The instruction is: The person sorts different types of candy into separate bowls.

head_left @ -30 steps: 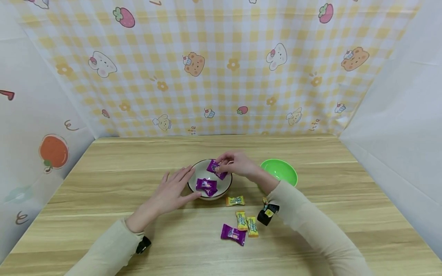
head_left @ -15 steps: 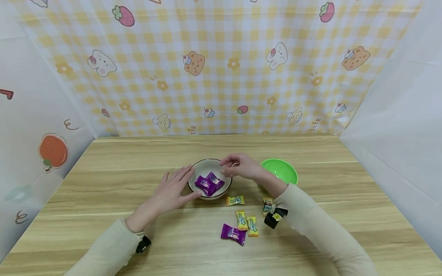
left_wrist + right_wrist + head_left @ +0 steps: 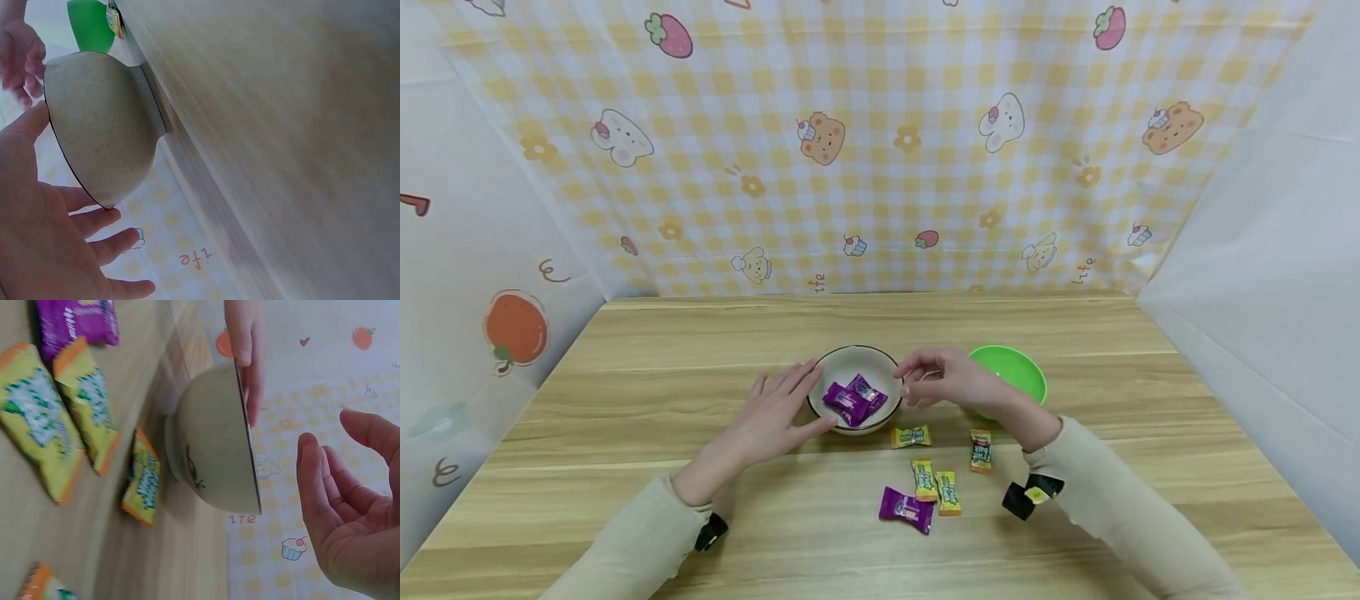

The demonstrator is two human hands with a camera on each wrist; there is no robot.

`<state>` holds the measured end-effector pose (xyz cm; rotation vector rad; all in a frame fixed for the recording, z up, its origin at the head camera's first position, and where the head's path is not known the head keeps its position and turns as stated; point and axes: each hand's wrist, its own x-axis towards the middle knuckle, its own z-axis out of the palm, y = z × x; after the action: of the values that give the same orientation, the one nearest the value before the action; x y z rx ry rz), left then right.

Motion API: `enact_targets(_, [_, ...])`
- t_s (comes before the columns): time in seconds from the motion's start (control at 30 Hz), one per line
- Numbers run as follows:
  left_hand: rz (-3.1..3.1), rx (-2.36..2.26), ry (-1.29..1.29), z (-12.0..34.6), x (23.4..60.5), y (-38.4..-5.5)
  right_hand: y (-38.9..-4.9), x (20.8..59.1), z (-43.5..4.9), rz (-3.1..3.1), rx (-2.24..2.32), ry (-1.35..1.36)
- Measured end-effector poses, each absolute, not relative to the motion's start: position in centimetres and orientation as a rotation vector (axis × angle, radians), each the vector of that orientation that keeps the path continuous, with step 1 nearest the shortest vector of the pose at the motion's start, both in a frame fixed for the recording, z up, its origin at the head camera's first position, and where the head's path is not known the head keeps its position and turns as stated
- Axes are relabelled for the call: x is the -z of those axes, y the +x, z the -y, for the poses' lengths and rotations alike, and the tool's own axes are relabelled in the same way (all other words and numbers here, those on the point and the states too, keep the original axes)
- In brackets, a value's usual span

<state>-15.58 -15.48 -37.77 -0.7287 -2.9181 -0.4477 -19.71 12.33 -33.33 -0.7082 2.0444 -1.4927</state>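
Note:
A white bowl (image 3: 850,367) with a dark rim stands at the middle of the table, several purple-wrapped candies (image 3: 846,403) lying inside it. My left hand (image 3: 775,417) touches the bowl's left side, thumb and forefinger spread along the rim; the left wrist view shows its fingers nearly straight. Just off the bowl's right edge hovers my right hand (image 3: 955,382), fingers loosely bent, nothing between thumb and fingertips, as the right wrist view confirms. Partly behind that hand sits a green bowl (image 3: 1018,371); most of its inside is hidden.
Several yellow-wrapped candies lie in front of the bowls, one candy (image 3: 911,437) close to the white bowl and another candy (image 3: 981,451) further right. A purple candy (image 3: 907,510) rests nearer the front. A checked curtain (image 3: 880,192) hangs behind the table.
My right hand has let a purple candy drop into the white bowl and drawn back to the right, past the rim. The left hand stays in place.

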Motion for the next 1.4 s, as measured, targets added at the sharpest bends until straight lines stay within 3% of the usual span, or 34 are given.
enact_targets(0.63, [2.911,0.457,-0.731,15.4,37.8,-15.5,-16.8,36.2,-13.5,-1.954,1.314,-0.745])
enact_targets(1.4, [2.901,0.472,-0.732,15.4,37.7,-15.5,-15.3,38.0,-11.1,-2.047,1.061,-0.943])
